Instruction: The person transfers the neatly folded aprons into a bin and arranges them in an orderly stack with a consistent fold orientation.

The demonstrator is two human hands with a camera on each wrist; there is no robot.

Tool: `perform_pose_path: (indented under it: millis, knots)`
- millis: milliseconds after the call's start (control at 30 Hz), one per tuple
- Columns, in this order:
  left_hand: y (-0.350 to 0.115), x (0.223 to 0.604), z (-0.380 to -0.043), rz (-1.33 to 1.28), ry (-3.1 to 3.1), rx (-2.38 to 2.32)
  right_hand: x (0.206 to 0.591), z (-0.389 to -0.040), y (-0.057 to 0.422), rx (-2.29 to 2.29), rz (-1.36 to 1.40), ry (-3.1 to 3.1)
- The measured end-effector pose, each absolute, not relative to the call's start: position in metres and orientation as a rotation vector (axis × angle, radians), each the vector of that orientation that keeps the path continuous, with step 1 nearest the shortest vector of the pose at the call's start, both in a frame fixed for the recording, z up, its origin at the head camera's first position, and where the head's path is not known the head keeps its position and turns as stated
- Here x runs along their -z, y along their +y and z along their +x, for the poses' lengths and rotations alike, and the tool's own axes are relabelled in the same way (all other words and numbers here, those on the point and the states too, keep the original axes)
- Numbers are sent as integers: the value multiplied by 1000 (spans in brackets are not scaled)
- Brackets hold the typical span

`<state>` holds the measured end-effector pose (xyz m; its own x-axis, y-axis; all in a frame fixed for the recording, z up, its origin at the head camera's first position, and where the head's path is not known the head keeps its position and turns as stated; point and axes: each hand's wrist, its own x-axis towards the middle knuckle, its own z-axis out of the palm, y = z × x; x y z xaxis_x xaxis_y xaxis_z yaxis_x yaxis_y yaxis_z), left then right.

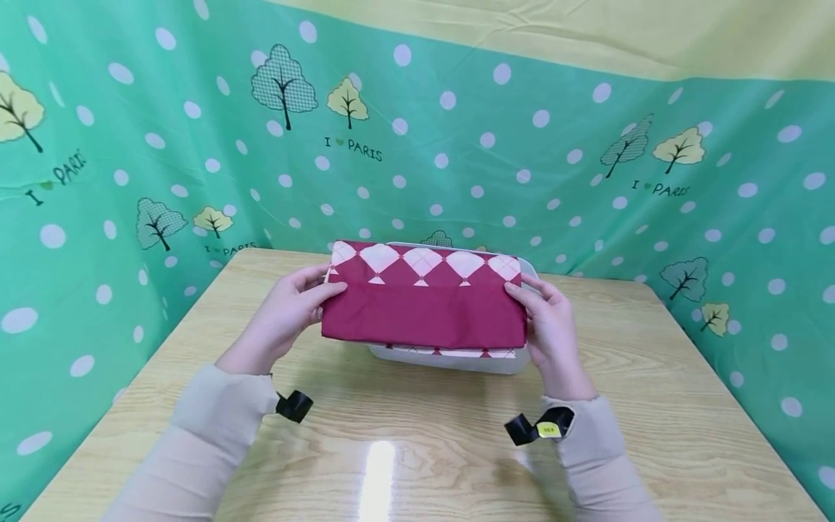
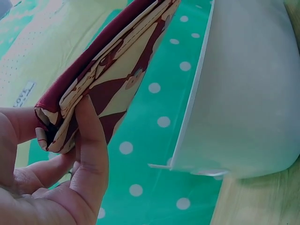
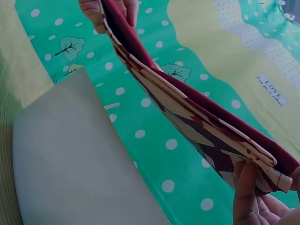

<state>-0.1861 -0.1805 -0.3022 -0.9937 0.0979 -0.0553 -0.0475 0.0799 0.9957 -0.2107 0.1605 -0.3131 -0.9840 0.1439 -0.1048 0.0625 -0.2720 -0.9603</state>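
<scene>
Both hands hold up a folded maroon cloth [image 1: 424, 315] with a white diamond pattern along its upper part. My left hand [image 1: 290, 312] grips its left end, thumb on the front face and fingers behind. At the opposite end my right hand [image 1: 548, 319] pinches it the same way. Several folded layers of the cloth [image 2: 112, 79] show edge-on in the left wrist view, with a cream and maroon pattern on the back. Behind and below the cloth stands a whitish plastic bin [image 1: 457, 360], mostly hidden in the head view. The bin's wall [image 3: 79, 150] lies below the cloth in the right wrist view.
The bin rests on a light wood-grain table [image 1: 313, 464]. A green curtain [image 1: 417, 167] with white dots and printed trees hangs behind the table and along both sides. Black wrist cameras [image 1: 295, 406] are strapped over both sleeves.
</scene>
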Motion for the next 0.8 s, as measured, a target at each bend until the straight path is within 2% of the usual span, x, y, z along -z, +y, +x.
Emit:
perform_pose_path:
  millis: [800]
  knots:
    - [-156,293,-226,0,2501,-1908,293,-233,192,-2192,-189,-2120]
